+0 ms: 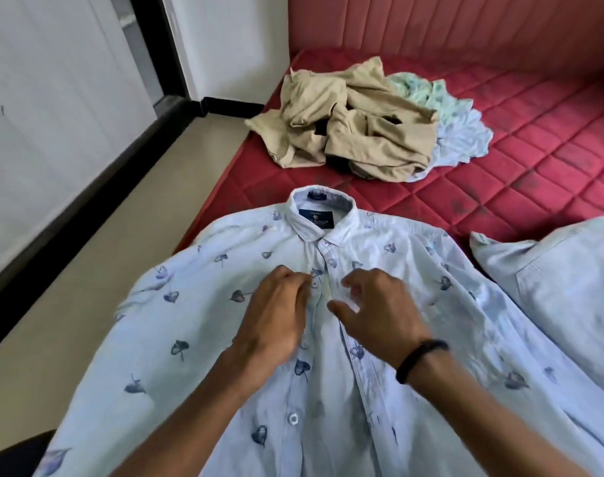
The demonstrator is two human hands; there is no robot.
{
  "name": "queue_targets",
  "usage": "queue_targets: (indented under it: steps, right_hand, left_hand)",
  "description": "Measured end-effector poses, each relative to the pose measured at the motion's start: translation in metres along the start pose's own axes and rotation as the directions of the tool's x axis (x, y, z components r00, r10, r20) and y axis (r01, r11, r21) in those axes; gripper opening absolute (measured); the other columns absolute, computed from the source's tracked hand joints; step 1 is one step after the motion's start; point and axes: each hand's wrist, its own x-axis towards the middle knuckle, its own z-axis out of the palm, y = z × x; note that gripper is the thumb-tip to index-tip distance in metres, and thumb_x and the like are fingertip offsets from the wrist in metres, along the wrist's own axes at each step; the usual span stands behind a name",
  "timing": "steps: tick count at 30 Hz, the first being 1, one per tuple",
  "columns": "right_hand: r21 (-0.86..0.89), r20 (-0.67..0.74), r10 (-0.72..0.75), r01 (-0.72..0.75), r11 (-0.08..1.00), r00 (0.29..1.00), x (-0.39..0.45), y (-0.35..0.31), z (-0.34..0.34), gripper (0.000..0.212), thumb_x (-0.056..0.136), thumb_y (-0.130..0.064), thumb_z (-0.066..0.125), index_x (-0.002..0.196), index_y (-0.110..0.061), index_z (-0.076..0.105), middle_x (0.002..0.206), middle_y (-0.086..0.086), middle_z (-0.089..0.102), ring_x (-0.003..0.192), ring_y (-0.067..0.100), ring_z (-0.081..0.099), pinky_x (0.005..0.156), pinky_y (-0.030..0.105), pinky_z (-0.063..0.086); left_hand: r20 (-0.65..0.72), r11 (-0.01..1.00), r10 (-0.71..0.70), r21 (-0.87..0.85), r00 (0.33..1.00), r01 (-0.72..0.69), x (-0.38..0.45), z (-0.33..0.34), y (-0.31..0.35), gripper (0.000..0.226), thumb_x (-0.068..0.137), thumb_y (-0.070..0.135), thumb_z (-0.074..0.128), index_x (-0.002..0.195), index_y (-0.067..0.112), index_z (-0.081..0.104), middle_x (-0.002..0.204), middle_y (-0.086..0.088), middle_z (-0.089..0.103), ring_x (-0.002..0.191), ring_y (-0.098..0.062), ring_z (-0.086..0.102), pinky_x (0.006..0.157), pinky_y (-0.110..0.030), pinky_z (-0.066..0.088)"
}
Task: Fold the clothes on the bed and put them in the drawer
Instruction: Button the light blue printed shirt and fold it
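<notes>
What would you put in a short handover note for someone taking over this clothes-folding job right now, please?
Left hand: fingers curled at the placket of the leaf-print shirt, beside a button; whether it pinches the cloth is unclear.
Right hand: fingers loosely spread, touching the placket's other side.
The shirt lies spread flat, front up, on the red bed, apparently being buttoned.
Unfolded heap further back: beige garment over pale printed clothes. A pale blue garment lies right.
Done: nothing visibly folded.
Left: fold everything, then the drawer, which is out of view.
</notes>
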Motion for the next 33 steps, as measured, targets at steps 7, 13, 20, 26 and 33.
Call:
queue_targets:
  steps: [7,13,20,26,33]
  right_hand:
    - [-0.223,-0.104,0.056,-0.078,0.972,0.993,0.017,-0.020,0.011,0.029,0.094,-0.048,0.063,0.100,-0.020,0.059,0.109,0.001,0.057,0.102,0.030,0.062,0.072,0.038,0.047]
    - [-0.351,-0.148,0.020,-0.072,0.934,0.989,0.026,-0.027,0.018,0.023,0.075,-0.030,0.070,0.070,-0.021,0.049,0.079,0.003,0.060,0.067,0.034,0.065,0.055,0.033,0.036]
    - [0.282,0.112,0.175,-0.201,0.938,0.978,0.044,-0.005,-0.031,0.019,0.085,-0.020,0.073,0.068,-0.014,0.070,0.058,-0.002,0.069,0.051,0.006,0.061,0.049,0.021,0.045]
    - [0.576,0.186,0.161,-0.240,0.782,0.969,0.036,-0.014,-0.022,0.017,0.084,-0.004,0.077,0.070,-0.002,0.068,0.056,0.011,0.070,0.053,0.024,0.068,0.061,0.037,0.061]
    - [0.692,0.212,0.180,-0.278,0.667,0.961,0.040,-0.008,-0.004,0.013,0.084,0.003,0.077,0.079,0.006,0.065,0.061,0.016,0.070,0.055,0.023,0.068,0.059,0.035,0.062]
  left_hand:
    - [-0.013,0.998,-0.062,-0.026,0.998,0.062,0.022,0.007,-0.004,0.011,0.094,0.036,0.072,0.101,0.028,0.071,0.092,0.014,0.064,0.084,-0.004,0.061,0.079,-0.024,0.052]
    - [-0.031,0.993,-0.100,-0.062,0.995,0.098,0.026,0.009,-0.002,0.008,0.091,0.033,0.074,0.091,0.028,0.068,0.086,0.012,0.066,0.080,-0.009,0.064,0.075,-0.038,0.055]
    - [-0.136,0.989,-0.146,-0.025,0.980,0.144,0.022,-0.008,0.012,0.009,0.088,0.032,0.079,0.086,0.026,0.073,0.078,0.013,0.068,0.070,-0.007,0.065,0.070,-0.038,0.058]
    - [0.005,0.808,-0.392,-0.477,0.920,0.347,0.019,-0.005,0.013,0.009,0.087,0.017,0.082,0.080,0.020,0.077,0.067,0.008,0.074,0.062,-0.009,0.073,0.067,-0.037,0.064]
    - [0.090,0.650,-0.473,-0.636,0.876,0.416,0.019,0.000,0.008,0.006,0.085,0.012,0.083,0.083,0.017,0.079,0.070,-0.001,0.077,0.065,-0.016,0.076,0.068,-0.033,0.063]
